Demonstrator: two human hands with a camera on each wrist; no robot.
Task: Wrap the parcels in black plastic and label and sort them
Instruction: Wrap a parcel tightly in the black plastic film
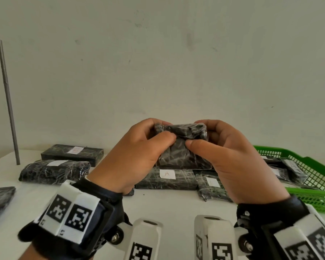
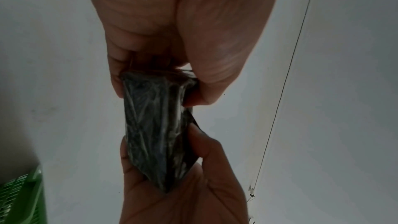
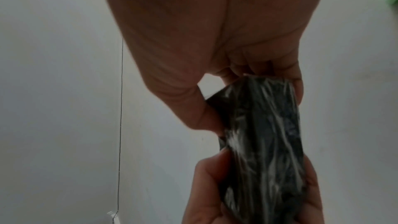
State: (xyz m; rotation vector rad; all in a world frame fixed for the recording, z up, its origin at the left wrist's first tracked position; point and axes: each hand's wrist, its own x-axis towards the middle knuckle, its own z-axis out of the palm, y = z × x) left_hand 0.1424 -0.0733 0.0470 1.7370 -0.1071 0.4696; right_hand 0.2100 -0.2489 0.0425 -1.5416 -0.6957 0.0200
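Label [image 1: 212, 182] letter hidden behind right hand [image 1: 238, 158]; basket [image 1: 315, 199] cut off (right edge).

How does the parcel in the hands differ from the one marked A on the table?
The held parcel is lifted off the table, gripped by the left hand and right hand; the A parcel lies flat. The held parcel shows no label; the A parcel carries a white one. The held parcel looks shorter. Both are wrapped in black plastic.

Packing room: labelled black parcels [image 1: 166, 179], green sorting basket [image 1: 311, 171], white table [image 1: 169, 205].
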